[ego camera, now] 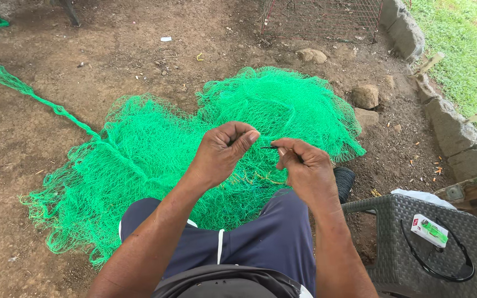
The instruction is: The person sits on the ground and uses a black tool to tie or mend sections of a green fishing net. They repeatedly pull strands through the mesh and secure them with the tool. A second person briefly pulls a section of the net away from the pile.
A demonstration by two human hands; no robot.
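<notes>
Thin dark needle-like tool sits between the two hands, mid-frame, above the lap, w/ the green net heaped on the dirt ground behind it. Right hand pinches its end btwn thumb & forefinger, other fingers curled in. Left hand raised just beside it, fingers bent into a loose fist, thumb pressed vs forefinger tip; can't tell if a thread is in the pinch. Both forearms angle up from the knees, elbows low. Grey woven stool at right, stones beyond the net.
</notes>
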